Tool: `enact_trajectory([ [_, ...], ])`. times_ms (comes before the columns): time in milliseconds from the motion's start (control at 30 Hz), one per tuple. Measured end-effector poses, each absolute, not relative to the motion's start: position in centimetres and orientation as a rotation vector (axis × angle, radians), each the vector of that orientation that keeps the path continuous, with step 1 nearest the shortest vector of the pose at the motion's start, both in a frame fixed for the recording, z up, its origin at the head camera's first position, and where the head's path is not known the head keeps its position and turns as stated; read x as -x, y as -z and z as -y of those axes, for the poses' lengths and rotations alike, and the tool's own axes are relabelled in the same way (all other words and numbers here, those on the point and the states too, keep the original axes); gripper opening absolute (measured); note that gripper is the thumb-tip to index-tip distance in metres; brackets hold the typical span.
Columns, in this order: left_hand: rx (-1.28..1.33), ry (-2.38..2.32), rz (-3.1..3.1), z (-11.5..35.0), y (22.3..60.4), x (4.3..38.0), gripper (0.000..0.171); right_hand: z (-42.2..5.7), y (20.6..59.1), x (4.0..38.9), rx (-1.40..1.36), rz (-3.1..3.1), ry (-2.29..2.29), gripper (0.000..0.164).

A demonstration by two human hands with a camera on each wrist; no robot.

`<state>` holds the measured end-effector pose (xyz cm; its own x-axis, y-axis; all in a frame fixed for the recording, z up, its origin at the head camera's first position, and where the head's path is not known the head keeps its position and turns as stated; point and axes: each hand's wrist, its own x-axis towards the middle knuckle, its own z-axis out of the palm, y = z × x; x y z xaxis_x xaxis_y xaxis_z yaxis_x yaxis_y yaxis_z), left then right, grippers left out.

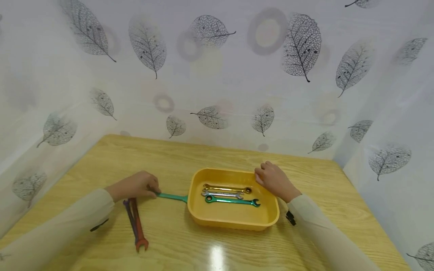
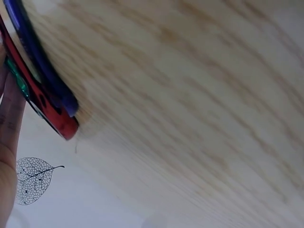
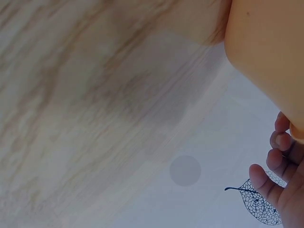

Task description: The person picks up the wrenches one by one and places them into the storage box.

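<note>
Got a green wrench (image 1: 171, 196) pinched by one end in the left hand (image 1: 137, 186), with the far end right up at the left wall of the yellow tray (image 1: 234, 226); can't tell if actually touching. Have the right hand (image 1: 274, 181) curled over the tray's back right rim. Can see a gold wrench (image 1: 227, 188), a silver wrench (image 1: 222, 194) and a second green wrench (image 1: 232, 201) lying inside, close together. Would watch that wall: could catch the tip there by going in too low, then shove the tray across the counter (image 1: 169, 158), or twist the wrench out of a pinch so near the end. Could tip the tray too by leaning hard on that corner. Might also knock the red wrench (image 1: 138, 222) and the purple wrench (image 1: 130, 219), lying partly behind the left wrist, with a careless forearm sweep.
</note>
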<state>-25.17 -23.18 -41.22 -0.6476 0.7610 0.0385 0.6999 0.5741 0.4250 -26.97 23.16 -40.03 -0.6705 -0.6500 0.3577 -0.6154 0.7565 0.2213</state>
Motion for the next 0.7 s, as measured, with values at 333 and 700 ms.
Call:
enact_trajectory([
  [333,-1.228,-0.599,-2.680,22.94,41.28,25.17,0.009,-23.21,39.99,26.99,-0.963,2.541,0.099,0.011],
  [700,-1.235,-0.602,-2.710,22.85,41.42,24.75,0.007,-23.06,40.06,26.88,-0.969,2.525,0.075,0.013],
])
